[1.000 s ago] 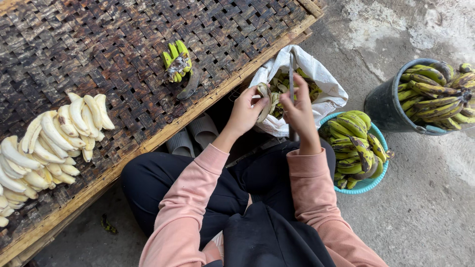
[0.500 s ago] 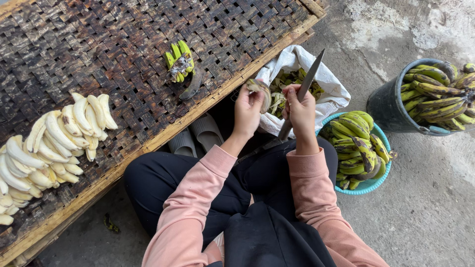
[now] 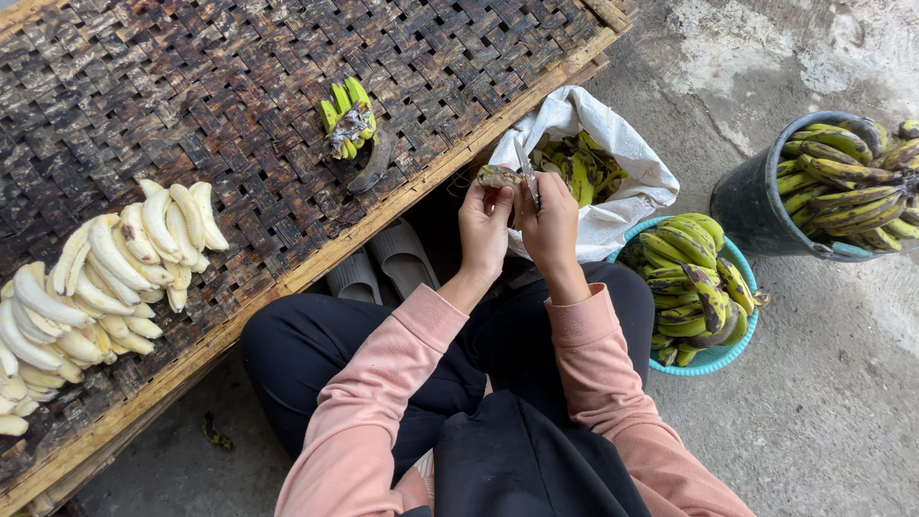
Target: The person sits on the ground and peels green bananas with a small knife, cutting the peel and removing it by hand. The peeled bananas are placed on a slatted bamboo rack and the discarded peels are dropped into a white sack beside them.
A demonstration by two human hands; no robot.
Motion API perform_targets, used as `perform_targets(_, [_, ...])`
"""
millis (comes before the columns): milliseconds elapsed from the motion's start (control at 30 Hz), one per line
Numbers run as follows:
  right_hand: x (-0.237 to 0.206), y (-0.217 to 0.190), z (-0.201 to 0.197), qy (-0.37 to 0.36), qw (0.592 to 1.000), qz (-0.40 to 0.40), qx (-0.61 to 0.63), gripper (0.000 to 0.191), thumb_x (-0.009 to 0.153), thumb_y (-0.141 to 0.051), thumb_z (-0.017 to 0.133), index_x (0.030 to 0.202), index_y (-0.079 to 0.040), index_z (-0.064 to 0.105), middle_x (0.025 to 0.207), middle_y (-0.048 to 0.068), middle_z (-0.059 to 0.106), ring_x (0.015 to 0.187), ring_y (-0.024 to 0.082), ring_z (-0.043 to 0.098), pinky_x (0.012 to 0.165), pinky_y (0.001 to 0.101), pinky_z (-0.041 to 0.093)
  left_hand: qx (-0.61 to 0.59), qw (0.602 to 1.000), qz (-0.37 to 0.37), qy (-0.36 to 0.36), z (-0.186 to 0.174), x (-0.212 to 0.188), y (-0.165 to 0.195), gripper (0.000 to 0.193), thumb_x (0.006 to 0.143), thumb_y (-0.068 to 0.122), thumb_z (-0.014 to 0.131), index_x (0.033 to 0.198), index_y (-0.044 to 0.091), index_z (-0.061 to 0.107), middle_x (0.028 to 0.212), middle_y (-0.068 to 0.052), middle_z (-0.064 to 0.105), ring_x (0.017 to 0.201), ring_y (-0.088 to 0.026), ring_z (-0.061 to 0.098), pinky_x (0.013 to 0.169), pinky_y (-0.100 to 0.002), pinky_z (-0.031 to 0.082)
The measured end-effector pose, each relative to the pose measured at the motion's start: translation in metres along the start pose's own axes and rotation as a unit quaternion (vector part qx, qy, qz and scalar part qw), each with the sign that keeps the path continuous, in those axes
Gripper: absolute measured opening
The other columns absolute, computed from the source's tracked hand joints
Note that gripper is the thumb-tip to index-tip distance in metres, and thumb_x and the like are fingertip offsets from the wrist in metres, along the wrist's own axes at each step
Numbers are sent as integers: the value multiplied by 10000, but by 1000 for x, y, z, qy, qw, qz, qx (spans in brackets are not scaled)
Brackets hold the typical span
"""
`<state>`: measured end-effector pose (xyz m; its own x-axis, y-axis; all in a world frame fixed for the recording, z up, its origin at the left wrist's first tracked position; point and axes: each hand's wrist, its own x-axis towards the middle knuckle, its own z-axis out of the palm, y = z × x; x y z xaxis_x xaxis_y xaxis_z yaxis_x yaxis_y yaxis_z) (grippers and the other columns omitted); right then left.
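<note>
1. Left hand (image 3: 485, 233) held a small banana (image 3: 499, 177) up in front of the body, fingers curled around its lower part, so the dark-skinned tip stuck out clear above the grip.
2. Right hand (image 3: 552, 230) was wrapped tight on a knife (image 3: 526, 172), fingers pressed together around the handle, blade pointing up and away from the body. Blade sat just beside the banana's top end; contact could not be confirmed.
3. Both hands met close together over the lap, directly above the white sack (image 3: 613, 206). Judgement: that position let peel fall straight into the sack, which already held green-and-dark skins.
4. Blue basket (image 3: 713, 356) of unpeeled green-yellow bananas stood just beside the right knee, inside easy reach of the knife hand. Dark bucket (image 3: 747, 206) with more unpeeled bananas stood further right, well apart. Likely reserve stock.
5. Woven counter (image 3: 191, 86) ran along the left side. Peeled white bananas (image 3: 105, 278) lay in a packed heap at its near left, away from the peel sack; probably kept there to stay clean.
6. Small bunch of green stubs (image 3: 345, 120) with a dark curved piece lay alone mid-counter, apart from the peeled heap.
7. Pair of grey sandals (image 3: 378, 263) sat on the floor under the counter edge, near the left knee.
</note>
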<state>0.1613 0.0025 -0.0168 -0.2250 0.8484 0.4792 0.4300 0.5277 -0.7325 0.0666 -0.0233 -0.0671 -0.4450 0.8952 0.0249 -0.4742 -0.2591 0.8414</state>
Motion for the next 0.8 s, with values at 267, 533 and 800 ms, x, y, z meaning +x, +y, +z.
perform_targets(267, [10, -3, -9, -33, 982, 155, 100, 75, 1054, -61, 621, 1070, 1, 661, 905, 152, 704, 815, 369, 648, 736, 375, 528, -15, 999, -33, -5, 6, -6, 7, 261, 1054, 54, 607, 1308, 0, 633, 1191, -54, 698, 1076, -93, 640, 966, -239, 520])
perform_targets(533, [6, -9, -12, 22, 999, -30, -17, 91, 993, 7, 670, 1080, 26, 651, 1006, 160, 668, 869, 301, 669, 754, 360, 535, 107, 994, 3, -17, 7, -12, -3, 245, 1023, 15, 621, 1264, -27, 618, 1127, -73, 700, 978, -99, 671, 844, -254, 598])
perform_targets(800, [12, 36, -22, -49, 858, 322, 397, 186, 1097, -165, 571, 1078, 9, 636, 741, 31, 599, 546, 101, 514, 467, 264, 411, -79, 976, -152, -136, -5, 7, 6, 257, 1100, 97, 519, 1313, -16, 608, 1142, -106, 696, 977, -141, 669, 906, -280, 568])
